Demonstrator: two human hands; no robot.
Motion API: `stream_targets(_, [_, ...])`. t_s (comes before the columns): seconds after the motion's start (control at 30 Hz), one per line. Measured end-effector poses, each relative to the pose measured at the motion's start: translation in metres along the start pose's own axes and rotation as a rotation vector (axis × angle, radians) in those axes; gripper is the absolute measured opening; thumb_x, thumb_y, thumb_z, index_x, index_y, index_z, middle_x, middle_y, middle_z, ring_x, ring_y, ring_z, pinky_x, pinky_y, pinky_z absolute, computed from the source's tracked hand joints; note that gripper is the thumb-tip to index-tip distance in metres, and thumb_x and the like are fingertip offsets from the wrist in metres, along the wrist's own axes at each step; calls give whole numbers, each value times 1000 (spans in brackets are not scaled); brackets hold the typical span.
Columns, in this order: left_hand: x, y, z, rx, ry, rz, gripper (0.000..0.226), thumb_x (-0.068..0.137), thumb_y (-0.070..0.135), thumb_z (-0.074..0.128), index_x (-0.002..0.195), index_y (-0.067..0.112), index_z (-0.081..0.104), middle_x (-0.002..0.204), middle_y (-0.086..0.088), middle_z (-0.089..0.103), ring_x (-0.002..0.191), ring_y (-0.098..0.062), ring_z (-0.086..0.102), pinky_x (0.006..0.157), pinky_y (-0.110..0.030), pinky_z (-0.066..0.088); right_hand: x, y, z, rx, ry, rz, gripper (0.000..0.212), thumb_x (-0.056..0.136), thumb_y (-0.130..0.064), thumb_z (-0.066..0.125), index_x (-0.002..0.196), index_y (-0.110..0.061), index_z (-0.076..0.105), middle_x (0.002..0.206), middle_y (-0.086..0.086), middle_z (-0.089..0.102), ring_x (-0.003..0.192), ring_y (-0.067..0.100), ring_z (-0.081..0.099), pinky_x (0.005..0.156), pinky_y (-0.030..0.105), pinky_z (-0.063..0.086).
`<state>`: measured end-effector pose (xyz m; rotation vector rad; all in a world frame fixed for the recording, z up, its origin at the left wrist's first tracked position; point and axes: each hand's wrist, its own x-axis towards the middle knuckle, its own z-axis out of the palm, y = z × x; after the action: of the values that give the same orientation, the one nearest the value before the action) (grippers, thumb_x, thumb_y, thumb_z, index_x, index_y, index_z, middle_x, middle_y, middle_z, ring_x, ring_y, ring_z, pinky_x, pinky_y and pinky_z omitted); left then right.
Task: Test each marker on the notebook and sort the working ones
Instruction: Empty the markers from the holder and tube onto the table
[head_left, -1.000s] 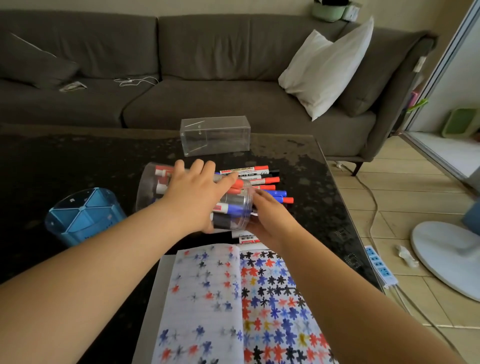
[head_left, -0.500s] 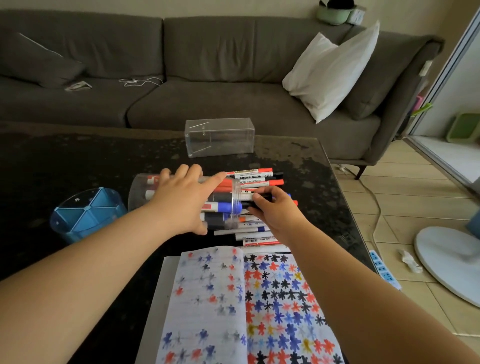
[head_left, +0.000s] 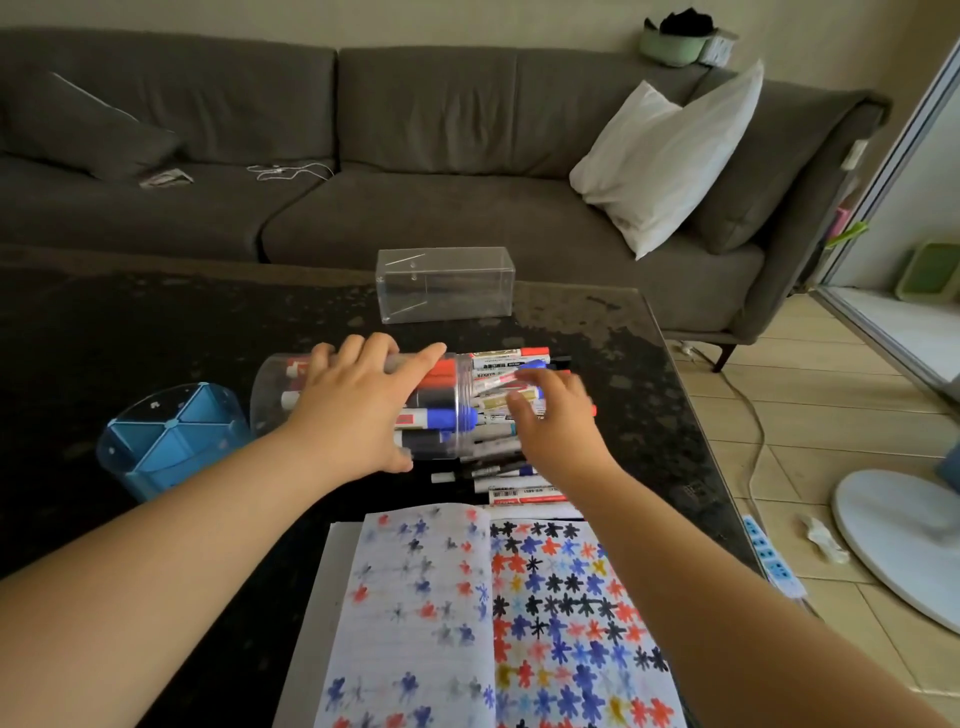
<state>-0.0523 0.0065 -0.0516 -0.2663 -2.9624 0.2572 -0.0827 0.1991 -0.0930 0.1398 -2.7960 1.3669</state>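
Markers (head_left: 511, 387) are lying in a loose heap on the dark table (head_left: 130, 332), spilling rightward out of the mouth of a clear round tub (head_left: 275, 387) that is lying on its side just beyond the open notebook (head_left: 415, 623). More of them, with red, blue and black caps, are sitting inside the tub. The left hand (head_left: 358, 410) is resting over the top of the tub, fingers spread and curving round its wall, thumb low on the near side. The right hand (head_left: 556, 415) is reaching into the spilled heap, fingers bent down among the pens; motion blur is making it impossible to tell whether it is pinching one. A blue divided organiser (head_left: 166, 441) is standing to the left of the tub, and a clear rectangular box (head_left: 447, 283) is sitting at the far edge of the table.
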Motion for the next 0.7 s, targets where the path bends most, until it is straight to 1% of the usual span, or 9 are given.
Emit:
stream_targets(0.07, [-3,3,1,58,64,30,113,66,61,70,146,38,-7,141,-3,23,128,-24,24,106,-43,20,-10,-14,8,315,-197,74,25,100,-33,42,120,-23,52,118,2,59,101,13,60,92,35,51])
stream_targets(0.13, [-7,6,2,110,109,59,112,67,63,68,147,37,-7,141,-6,24,127,-26,26,105,-44,20,-12,-19,13,634,-385,242,30,101,-30,39,120,-13,56,112,5,66,99,17,65,95,35,51])
stream_targets(0.2, [-10,7,6,159,126,94,112,64,64,71,148,36,3,138,-9,32,123,-28,34,103,-46,24,-10,-16,9,777,-498,334,29,101,-23,40,119,-10,59,113,8,67,101,19,65,96,32,49])
stream_targets(0.3, [-11,5,17,185,189,129,115,45,65,79,142,31,28,121,-13,50,106,-31,50,92,-49,37,-12,-13,1,849,-602,372,23,97,-14,48,114,-5,61,106,10,69,93,18,67,81,26,54])
stream_targets(0.4, [-10,4,26,176,221,149,114,42,65,80,139,30,32,119,-14,53,103,-32,51,88,-50,40,-14,-13,-1,801,-558,372,20,93,-4,53,110,2,61,91,8,68,71,11,67,59,17,52])
stream_targets(0.47, [-10,3,26,169,193,116,116,44,64,80,142,32,24,122,-13,50,106,-31,49,90,-50,38,-11,-11,-2,683,-471,331,13,89,-3,59,101,-1,65,86,7,66,65,9,62,55,14,50])
stream_targets(0.57, [-11,-1,21,166,115,44,116,59,64,72,146,37,-1,136,-9,33,120,-27,36,100,-48,29,-3,-1,-15,563,-349,289,9,89,-6,61,90,-12,68,88,6,67,71,10,59,61,16,50])
stream_targets(0.63, [-10,-7,21,146,74,1,113,67,64,67,146,38,-10,141,-6,23,126,-25,26,105,-46,22,2,10,-27,575,-280,314,13,91,-8,58,95,-14,68,97,7,68,83,13,62,69,21,51])
stream_targets(0.7, [-10,-11,19,130,62,-38,114,66,64,68,146,39,-10,141,-6,22,127,-25,25,105,-45,22,5,24,-34,560,-203,323,16,94,-7,54,105,-10,66,97,6,66,85,13,62,71,21,51])
